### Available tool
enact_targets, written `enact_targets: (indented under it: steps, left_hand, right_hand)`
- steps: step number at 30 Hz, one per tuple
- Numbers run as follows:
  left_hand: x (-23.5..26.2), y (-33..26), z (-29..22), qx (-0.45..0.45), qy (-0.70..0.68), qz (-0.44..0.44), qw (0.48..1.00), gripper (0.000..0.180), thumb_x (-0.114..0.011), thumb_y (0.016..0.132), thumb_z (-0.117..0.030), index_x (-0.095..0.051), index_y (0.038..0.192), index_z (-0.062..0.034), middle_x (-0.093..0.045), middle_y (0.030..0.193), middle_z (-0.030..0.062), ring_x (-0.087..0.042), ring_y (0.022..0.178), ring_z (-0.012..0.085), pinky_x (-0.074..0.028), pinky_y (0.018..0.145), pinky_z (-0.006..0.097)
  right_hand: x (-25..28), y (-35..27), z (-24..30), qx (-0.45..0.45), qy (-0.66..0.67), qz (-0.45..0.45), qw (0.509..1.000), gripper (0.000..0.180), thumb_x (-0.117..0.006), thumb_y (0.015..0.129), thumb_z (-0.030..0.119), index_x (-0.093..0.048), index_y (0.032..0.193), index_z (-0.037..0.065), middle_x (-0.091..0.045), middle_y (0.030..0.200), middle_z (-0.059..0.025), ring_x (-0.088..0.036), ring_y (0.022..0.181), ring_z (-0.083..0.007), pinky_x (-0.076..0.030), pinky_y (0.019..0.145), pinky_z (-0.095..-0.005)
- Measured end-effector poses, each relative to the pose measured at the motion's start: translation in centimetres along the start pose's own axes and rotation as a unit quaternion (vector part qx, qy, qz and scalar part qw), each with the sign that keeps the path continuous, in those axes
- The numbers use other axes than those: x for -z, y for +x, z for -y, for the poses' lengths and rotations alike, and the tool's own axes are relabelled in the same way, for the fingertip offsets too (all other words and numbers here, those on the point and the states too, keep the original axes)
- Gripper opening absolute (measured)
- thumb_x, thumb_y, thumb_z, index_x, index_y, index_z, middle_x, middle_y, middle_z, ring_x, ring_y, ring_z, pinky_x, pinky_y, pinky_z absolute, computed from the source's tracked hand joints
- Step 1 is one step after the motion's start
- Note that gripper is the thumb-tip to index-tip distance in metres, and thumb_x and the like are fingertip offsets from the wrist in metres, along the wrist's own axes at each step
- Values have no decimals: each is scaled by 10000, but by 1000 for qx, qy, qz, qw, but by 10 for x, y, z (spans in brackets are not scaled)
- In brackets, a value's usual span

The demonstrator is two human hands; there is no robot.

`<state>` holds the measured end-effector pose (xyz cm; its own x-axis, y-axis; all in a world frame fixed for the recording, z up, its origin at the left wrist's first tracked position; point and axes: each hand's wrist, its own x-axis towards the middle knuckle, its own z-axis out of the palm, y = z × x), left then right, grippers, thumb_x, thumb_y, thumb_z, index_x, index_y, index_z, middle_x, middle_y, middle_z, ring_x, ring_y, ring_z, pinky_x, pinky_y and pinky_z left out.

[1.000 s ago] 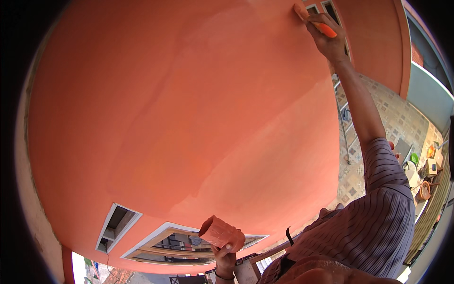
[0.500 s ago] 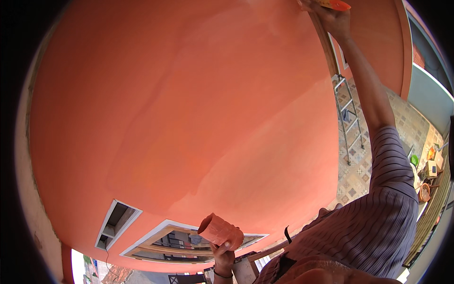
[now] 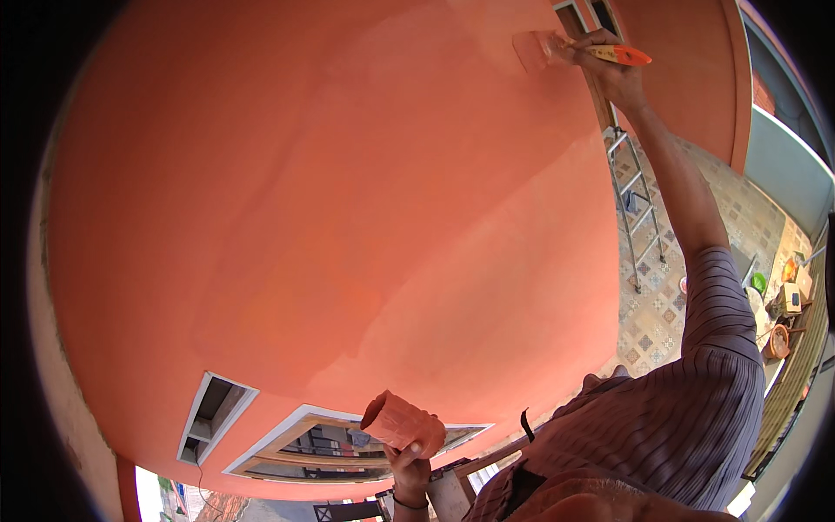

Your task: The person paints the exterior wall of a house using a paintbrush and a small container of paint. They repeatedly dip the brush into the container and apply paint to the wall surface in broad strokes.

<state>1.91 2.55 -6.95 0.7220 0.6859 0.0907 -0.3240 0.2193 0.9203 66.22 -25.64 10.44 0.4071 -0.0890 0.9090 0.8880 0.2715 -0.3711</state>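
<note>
My right hand (image 3: 611,70) is closed around the handle of a paintbrush (image 3: 622,55), which is yellowish with an orange end. The brush's wide, paint-covered head lies against the orange wall (image 3: 417,200), near its upper right edge. Low in the view, my left hand (image 3: 409,467) grips an orange, paint-smeared cylindrical container (image 3: 403,424), tilted with its open mouth toward the upper left. What is inside the container is too dark to tell. Darker and paler orange patches show on the wall.
A metal ladder (image 3: 637,209) stands on the patterned tile floor (image 3: 657,326) to the right. Lower on the wall are a small white-framed window (image 3: 216,416) and a wider window (image 3: 317,445). Buckets and boxes (image 3: 787,300) sit at the far right.
My right hand has come down with the paintbrush, whose head now shows against the wall. The left hand and container have barely shifted.
</note>
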Motion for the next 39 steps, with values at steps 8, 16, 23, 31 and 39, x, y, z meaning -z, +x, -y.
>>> enact_targets:
  steps: [8, 16, 23, 31, 39]
  left_hand:
    - [3, 3, 4, -38, 33, 19, 999, 896, -808, 778, -180, -377, 1552, -48, -600, 1353, 255, -641, 1211, 494, -573, 992, 622]
    - [1, 2, 2, 0, 20, -18, 1000, 916, -851, 727, -170, -416, 1517, -12, -635, 1328, 226, -650, 1220, 428, -507, 1106, 575]
    - [11, 4, 6, -9, 32, 16, 999, 929, -822, 783, -192, -358, 1579, -82, -596, 1372, 245, -625, 1250, 473, -548, 1054, 614]
    - [2, 2, 4, -25, 39, -9, 999, 940, -826, 749, -176, -369, 1563, -60, -610, 1364, 236, -638, 1233, 462, -540, 1059, 600]
    - [10, 4, 6, -22, 50, 15, 998, 914, -809, 774, -169, -370, 1570, -78, -601, 1373, 230, -635, 1242, 469, -553, 1049, 604]
  right_hand:
    - [40, 69, 10, 98, 25, -95, 990, 69, -797, 889, 29, -738, 923, 28, -735, 1000, -125, -712, 1027, -237, -561, 918, -363]
    - [10, 49, 12, 154, 9, 94, 984, 114, -839, 828, -9, -743, 865, 41, -748, 1040, -115, -715, 1003, -241, -564, 920, -382]
    - [58, -55, -23, -55, 34, 210, 976, 198, -709, 930, -111, -654, 864, 67, -718, 1176, -83, -656, 1318, -242, -584, 1076, -372]
    - [86, -69, -5, -189, 6, 282, 941, 146, -738, 763, -97, -674, 755, 34, -709, 939, -45, -715, 1016, -193, -567, 908, -323]
    - [71, 29, -13, -76, -118, 289, 947, 159, -760, 829, -93, -669, 846, 35, -742, 1139, -89, -685, 1136, -219, -542, 1023, -383]
